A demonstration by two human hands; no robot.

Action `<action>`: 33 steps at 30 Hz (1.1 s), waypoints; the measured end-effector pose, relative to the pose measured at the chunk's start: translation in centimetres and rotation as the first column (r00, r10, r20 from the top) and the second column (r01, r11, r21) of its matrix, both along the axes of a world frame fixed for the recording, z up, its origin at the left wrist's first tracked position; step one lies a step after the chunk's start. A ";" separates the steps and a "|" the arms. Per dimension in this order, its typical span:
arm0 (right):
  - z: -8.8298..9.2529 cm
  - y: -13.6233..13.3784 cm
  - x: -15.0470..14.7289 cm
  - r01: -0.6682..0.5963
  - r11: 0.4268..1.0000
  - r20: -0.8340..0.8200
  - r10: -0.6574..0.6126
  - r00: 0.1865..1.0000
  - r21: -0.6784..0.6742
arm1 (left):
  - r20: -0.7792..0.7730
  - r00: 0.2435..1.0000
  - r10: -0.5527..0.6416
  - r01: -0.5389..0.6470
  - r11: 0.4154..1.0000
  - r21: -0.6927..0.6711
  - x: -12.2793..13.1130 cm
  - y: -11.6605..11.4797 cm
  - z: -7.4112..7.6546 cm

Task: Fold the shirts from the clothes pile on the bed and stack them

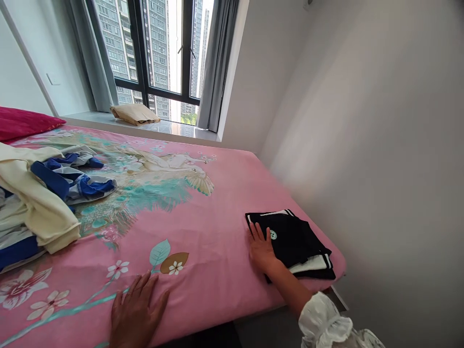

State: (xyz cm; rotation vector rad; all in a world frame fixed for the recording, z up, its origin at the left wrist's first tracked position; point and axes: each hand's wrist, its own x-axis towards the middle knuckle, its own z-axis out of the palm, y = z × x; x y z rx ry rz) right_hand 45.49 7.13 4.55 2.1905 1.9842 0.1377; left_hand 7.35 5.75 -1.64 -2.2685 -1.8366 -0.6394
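On the right corner of the bed lies a folded stack of black and white clothes (293, 237), with a small round pale emblem on its top piece. My right hand (261, 249) rests at the left edge of this stack, fingers stretched out and touching the black cloth. Flat on the pink bedsheet (217, 270), near the front edge, my left hand (136, 309) has its fingers spread and holds nothing. A leaf and flower print is just beyond its fingertips.
At the left lies a loose pile with a cream garment (39, 198) and blue and white clothes (78, 174). Behind it is a red pillow (29, 121). A beige cushion (134, 114) sits on the windowsill. A bare wall (380, 169) borders the bed's right side.
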 end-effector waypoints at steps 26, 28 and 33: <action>-0.1 -3.5 12.8 0.457 0.889 -0.131 -0.454 0.881 -0.004 | -0.036 0.999 -0.012 0.011 0.999 -0.042 -0.5 0.8 -1.3; -0.3 -3.7 13.3 0.452 0.889 -0.148 -0.439 0.886 0.068 | -0.036 0.999 -0.012 0.011 0.999 -0.031 -0.5 0.8 -1.3; -1.2 -3.5 12.3 0.327 0.945 -0.179 -0.316 0.932 0.031 | -0.035 0.999 -0.001 -0.001 0.998 -0.056 -0.5 0.8 -1.3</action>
